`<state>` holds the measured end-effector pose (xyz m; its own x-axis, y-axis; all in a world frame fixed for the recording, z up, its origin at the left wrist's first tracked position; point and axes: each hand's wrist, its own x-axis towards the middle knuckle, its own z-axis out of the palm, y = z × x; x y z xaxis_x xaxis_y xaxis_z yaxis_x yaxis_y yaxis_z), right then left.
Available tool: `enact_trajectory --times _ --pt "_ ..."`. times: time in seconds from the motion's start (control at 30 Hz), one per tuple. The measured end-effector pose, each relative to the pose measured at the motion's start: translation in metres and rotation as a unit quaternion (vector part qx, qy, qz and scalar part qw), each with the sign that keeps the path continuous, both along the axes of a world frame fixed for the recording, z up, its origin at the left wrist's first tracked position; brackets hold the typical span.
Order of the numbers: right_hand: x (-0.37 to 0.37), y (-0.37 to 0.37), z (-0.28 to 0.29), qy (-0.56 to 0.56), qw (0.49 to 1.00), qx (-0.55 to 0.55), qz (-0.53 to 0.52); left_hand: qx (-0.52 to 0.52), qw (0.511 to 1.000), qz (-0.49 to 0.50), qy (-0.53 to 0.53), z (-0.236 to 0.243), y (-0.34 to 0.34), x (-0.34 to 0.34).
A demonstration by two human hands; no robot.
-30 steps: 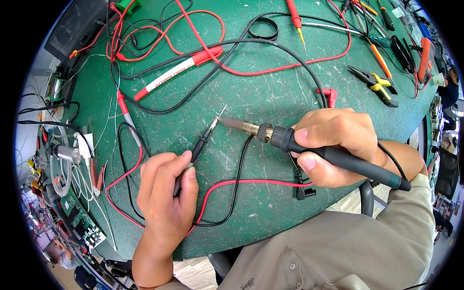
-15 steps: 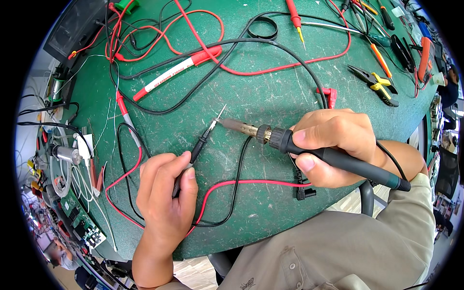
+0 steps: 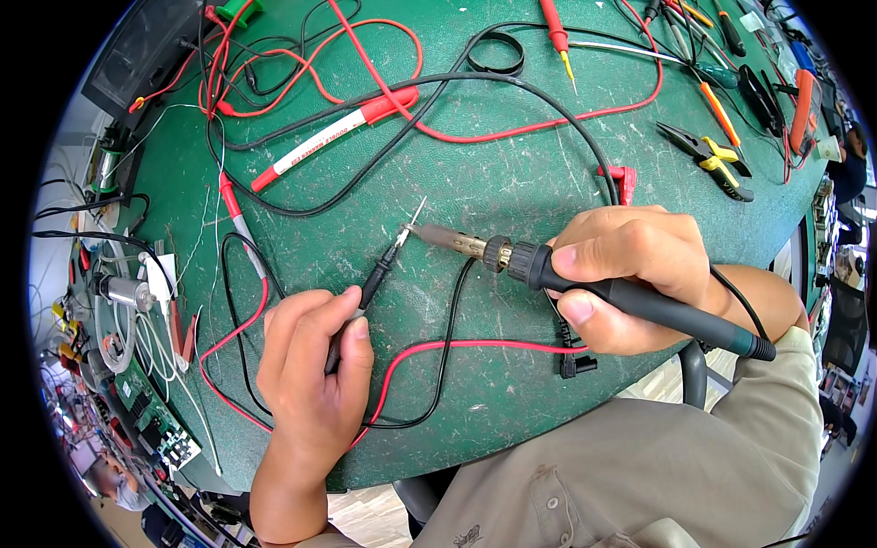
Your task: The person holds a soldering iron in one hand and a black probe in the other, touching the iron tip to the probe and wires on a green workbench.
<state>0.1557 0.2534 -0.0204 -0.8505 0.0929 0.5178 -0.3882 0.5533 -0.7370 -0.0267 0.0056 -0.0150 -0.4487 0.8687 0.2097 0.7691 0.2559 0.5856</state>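
Beneath the soldering iron [image 3: 639,303], a scratched green tabletop [image 3: 512,402] overhangs pale flooring [image 3: 364,513].

Your left hand [image 3: 315,365] and right hand [image 3: 630,265] mask parts of the black probe [image 3: 373,285] and soldering iron [image 3: 658,313].
Whether the iron's tip [image 3: 416,231] touches the probe's metal [image 3: 402,237] is too small to tell. At 1 o'clock, the upper edge cuts off a red probe [image 3: 554,29]; at 8 o'clock, a person [image 3: 132,493] is too blurred to make out.
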Motion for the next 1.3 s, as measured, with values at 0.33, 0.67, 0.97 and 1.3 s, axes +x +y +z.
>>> enact_trajectory --times 0.33,0.67,0.97,1.3 --pt "-0.001 -0.002 -0.003 0.039 0.997 -0.052 -0.04 -0.004 1.0 -0.003 0.003 0.003 0.002 0.001" --pt "0.005 0.012 0.006 0.045 0.999 0.017 -0.016 0.03 0.998 0.02 -0.06 0.002 0.003 0.001" --pt "0.006 0.004 0.001 0.095 0.99 -0.053 -0.09 0.117 0.961 0.056 -0.246 -0.004 -0.005 -0.007" --pt "0.005 0.002 0.001 0.082 0.992 -0.056 -0.08 0.177 0.913 0.076 -0.359 0.003 -0.007 -0.001"
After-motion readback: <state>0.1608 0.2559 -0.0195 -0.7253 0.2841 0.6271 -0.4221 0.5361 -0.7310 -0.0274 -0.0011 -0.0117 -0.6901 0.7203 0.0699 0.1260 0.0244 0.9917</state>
